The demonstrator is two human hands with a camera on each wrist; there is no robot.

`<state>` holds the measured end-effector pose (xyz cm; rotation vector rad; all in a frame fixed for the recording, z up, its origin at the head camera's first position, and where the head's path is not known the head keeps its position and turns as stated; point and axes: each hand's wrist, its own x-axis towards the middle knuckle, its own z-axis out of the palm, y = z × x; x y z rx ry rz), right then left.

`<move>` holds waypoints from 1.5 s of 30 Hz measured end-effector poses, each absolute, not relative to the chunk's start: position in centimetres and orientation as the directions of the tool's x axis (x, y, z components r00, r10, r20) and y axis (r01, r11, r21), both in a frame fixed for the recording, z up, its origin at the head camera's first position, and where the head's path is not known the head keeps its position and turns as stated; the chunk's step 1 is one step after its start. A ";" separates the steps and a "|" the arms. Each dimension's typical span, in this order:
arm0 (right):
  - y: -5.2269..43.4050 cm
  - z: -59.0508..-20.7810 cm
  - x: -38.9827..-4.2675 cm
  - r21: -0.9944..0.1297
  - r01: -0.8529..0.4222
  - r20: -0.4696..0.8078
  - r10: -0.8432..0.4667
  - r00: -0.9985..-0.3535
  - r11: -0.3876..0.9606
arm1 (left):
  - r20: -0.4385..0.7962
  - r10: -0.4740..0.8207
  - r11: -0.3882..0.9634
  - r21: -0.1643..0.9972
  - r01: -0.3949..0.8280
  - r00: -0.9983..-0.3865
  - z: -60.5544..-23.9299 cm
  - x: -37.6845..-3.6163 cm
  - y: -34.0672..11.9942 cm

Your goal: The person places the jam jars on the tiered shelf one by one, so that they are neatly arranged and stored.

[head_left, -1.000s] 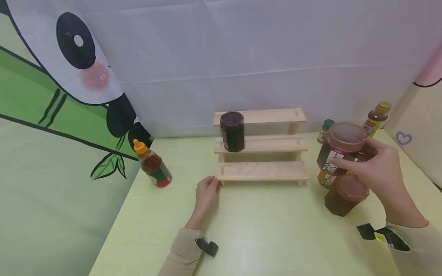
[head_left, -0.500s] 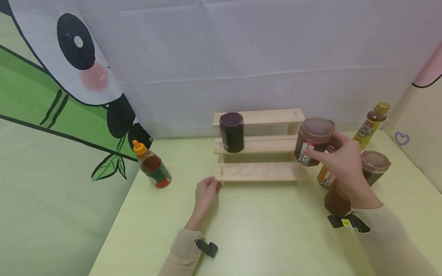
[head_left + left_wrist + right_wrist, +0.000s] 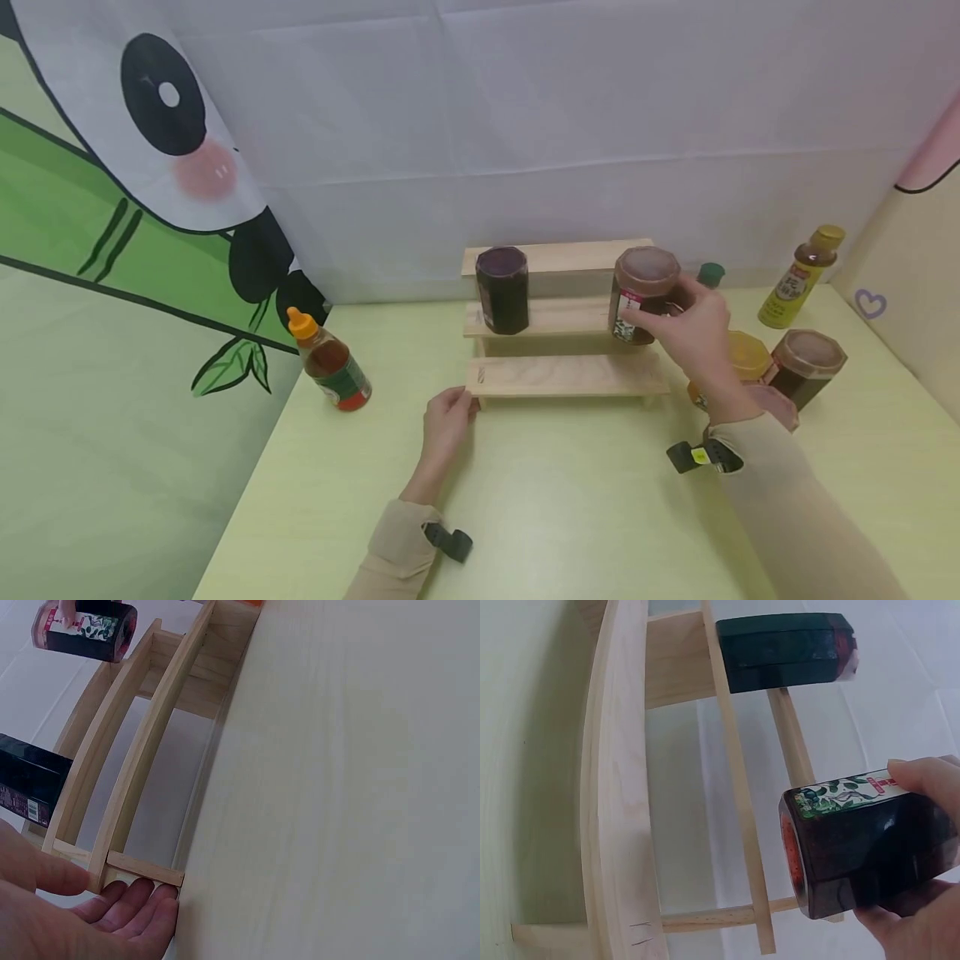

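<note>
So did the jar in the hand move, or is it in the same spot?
Yes. The jar in the right hand moved left, from above the jars on the table to the wooden rack's middle step, near the dark jar.

- The left hand (image 3: 67, 915) touches the near corner of the wooden rack (image 3: 142, 761).
- A dark jar (image 3: 30, 787) stands on it.
- 1 labelled jar (image 3: 84, 630) hangs above.

Pale wood, glossy jars, matt cloth

The stepped rack (image 3: 567, 375) is bare, unvarnished pale wood with visible grain; the jar (image 3: 642, 293) held over it looks like glossy dark glass with a printed paper label, as does the dark jar (image 3: 502, 288) on the rack. The tabletop (image 3: 570, 517) is smooth and matt; the backdrop (image 3: 525, 125) is creased cloth.
</note>
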<state>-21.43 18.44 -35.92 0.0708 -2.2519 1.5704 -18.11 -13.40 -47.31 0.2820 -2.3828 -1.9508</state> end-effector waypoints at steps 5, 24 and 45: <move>18.1 -36.1 -22.3 -0.899 -0.247 0.328 0.185 -0.926 0.361 | -0.080 -0.169 0.189 0.976 -0.112 -0.982 -47.3 -18.1 -13.5; 18.0 -36.2 -24.4 -0.922 -0.182 0.260 0.198 -0.945 0.340 | -0.096 -0.188 0.185 0.974 -0.132 -0.977 -47.3 -18.3 -13.5; 17.8 -36.6 -25.4 -0.933 -0.203 0.262 0.171 -0.950 0.298 | -0.091 -0.169 0.179 0.976 -0.122 -0.981 -47.6 -18.3 -13.6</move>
